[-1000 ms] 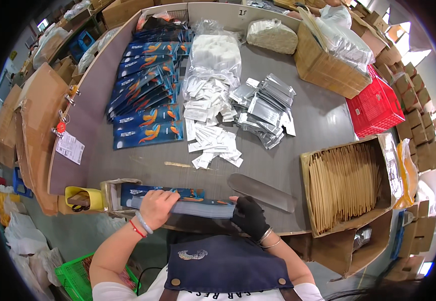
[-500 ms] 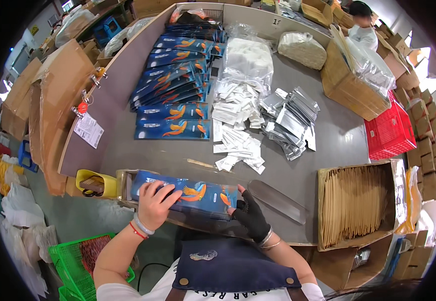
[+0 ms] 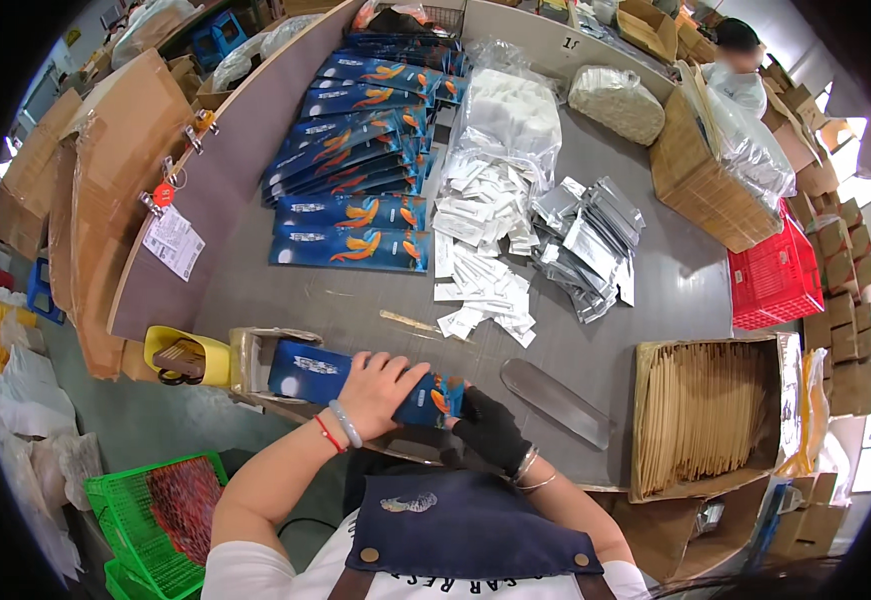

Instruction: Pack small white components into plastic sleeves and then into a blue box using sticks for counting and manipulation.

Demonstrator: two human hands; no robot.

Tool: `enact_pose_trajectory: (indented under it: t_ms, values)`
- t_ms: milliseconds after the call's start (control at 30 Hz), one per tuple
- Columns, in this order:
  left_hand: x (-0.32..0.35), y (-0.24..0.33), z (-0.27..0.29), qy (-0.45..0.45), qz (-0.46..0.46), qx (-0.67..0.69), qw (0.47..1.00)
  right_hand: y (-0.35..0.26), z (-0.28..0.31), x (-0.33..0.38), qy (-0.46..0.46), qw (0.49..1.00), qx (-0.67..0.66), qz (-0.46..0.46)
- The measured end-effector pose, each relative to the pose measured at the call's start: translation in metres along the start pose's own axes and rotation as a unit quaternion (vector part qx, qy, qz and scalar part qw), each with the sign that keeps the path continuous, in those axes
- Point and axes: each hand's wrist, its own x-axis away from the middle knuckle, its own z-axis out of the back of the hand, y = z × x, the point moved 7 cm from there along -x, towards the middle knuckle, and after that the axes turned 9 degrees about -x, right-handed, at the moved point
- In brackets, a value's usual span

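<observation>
A blue packet with an orange, feathery picture (image 3: 307, 372) lies near the front edge of the table, its left end in an open cardboard box (image 3: 247, 365). Across its middle lies my left hand (image 3: 380, 392), bare, its fingers reaching over the far edge and its thumb hidden. My right hand (image 3: 493, 432), in a black fingerless glove, is closed round the packet's right end. How many packets are under the top one is hidden. Farther back on the left, rows of the same blue packets (image 3: 350, 250) overlap.
White sachets (image 3: 480, 290) and silver sachets (image 3: 587, 250) lie mid-table. A dark, clear-edged strip (image 3: 555, 402) lies right of my glove. A carton of brown envelopes (image 3: 710, 420) stands at right, a yellow container (image 3: 210, 358) at left. A green crate (image 3: 120, 510) is below.
My left hand has slid right along the blue packet to its middle. My right hand has shifted slightly left and down, still at the packet's right end. The whole view has tilted a little.
</observation>
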Motion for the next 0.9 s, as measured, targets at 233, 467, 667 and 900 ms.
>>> enact_pose_trajectory:
  t_ms: [233,467,667,900]
  values:
    - [0.015,-0.028,0.008,0.006,0.02,-0.008,1.0,-0.004,-0.018,-0.022,-0.057,0.993,-0.099,0.033]
    - [0.011,-0.028,0.003,-0.032,0.027,-0.017,0.999,-0.005,-0.017,-0.019,-0.056,0.985,-0.162,-0.007]
    - [0.006,-0.006,0.02,0.016,0.056,0.035,0.998,-0.01,0.07,0.018,0.161,0.965,0.131,0.162]
    - [-0.011,0.004,0.002,0.143,0.215,0.106,0.96,-0.003,0.142,0.077,0.224,0.858,0.457,0.069]
